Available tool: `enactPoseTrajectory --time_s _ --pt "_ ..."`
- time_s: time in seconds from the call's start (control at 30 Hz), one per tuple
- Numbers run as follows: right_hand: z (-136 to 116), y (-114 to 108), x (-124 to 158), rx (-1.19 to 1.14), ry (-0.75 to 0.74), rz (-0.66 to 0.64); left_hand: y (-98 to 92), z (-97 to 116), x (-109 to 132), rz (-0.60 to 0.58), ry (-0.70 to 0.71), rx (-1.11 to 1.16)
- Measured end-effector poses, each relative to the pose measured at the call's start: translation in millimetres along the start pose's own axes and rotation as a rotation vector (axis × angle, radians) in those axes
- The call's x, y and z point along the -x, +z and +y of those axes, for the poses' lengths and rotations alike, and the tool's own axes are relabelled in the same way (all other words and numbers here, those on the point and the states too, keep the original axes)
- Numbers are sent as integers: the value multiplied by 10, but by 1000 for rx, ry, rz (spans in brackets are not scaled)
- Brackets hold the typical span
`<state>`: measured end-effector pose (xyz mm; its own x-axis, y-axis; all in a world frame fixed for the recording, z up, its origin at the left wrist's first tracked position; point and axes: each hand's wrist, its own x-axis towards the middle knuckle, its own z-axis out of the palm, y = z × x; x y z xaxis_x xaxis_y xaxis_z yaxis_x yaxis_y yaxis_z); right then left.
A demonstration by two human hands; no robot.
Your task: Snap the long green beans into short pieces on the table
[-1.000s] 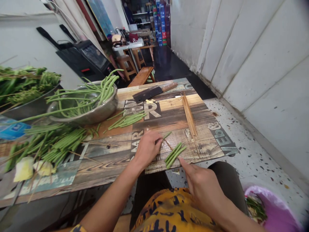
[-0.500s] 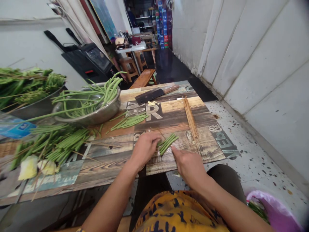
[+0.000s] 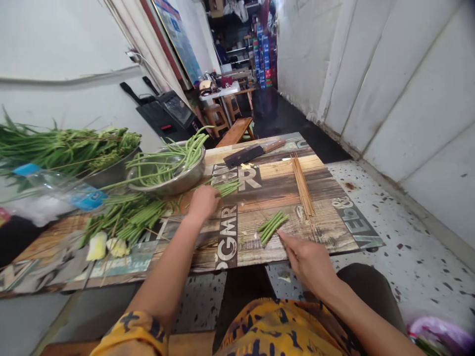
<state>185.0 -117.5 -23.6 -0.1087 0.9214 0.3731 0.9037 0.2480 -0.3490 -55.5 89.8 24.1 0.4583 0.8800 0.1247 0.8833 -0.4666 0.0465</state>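
My left hand [image 3: 204,202] reaches across the table to a loose pile of cut long beans [image 3: 228,188], its fingers bent together over their near ends; the fingertips are partly hidden. Close to the front edge, my right hand [image 3: 306,254] pinches the end of a thin wooden skewer, forefinger stretched along it. Several short bean pieces [image 3: 273,227] sit side by side on that skewer, resting on the tabletop. To the right lies a bundle of bare skewers [image 3: 302,185].
A cleaver [image 3: 254,152] lies at the back. At left stand a steel bowl [image 3: 166,187] of long beans, a larger bowl [image 3: 111,173] of greens, a plastic bottle [image 3: 87,196] and a heap of skewered beans [image 3: 129,217]. A purple-lined bin [image 3: 441,333] is at lower right.
My left hand has left the skewered beans and moved left and away to the loose pile. My right hand still holds the skewer. The view has swung left.
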Motion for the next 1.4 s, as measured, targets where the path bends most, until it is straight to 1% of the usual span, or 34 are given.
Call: enactPoseTrajectory --time_s 0.1,0.27,0.33,0.4,0.53,0.6,0.7,0.87,0.93,1.07,1.4 --pt "1 -22 48 -75 -16 58 14 138 29 -28 74 -55" --pt "41 -64 213 -141 -3 132 89 487 170 -33 190 71" --pt "68 -82 284 -139 16 138 118 591 219 2 212 114" --pt "91 -99 346 -136 38 126 125 651 249 26 219 133" --pt "96 -138 433 -143 61 82 95 709 280 -24 307 191" --pt "75 -160 458 -142 61 62 89 757 300 -30 302 203" --pt "35 -192 493 -143 39 46 112 878 348 -10 257 233" --pt "-2 -244 583 -139 19 -36 162 1084 433 26 175 379" --pt "-5 -265 615 -132 26 -51 168 1114 447 14 144 432" --pt "-12 -289 629 -140 25 -65 169 1105 450 14 96 500" --pt "-25 -235 623 -154 42 -70 169 1086 445 3 103 515"
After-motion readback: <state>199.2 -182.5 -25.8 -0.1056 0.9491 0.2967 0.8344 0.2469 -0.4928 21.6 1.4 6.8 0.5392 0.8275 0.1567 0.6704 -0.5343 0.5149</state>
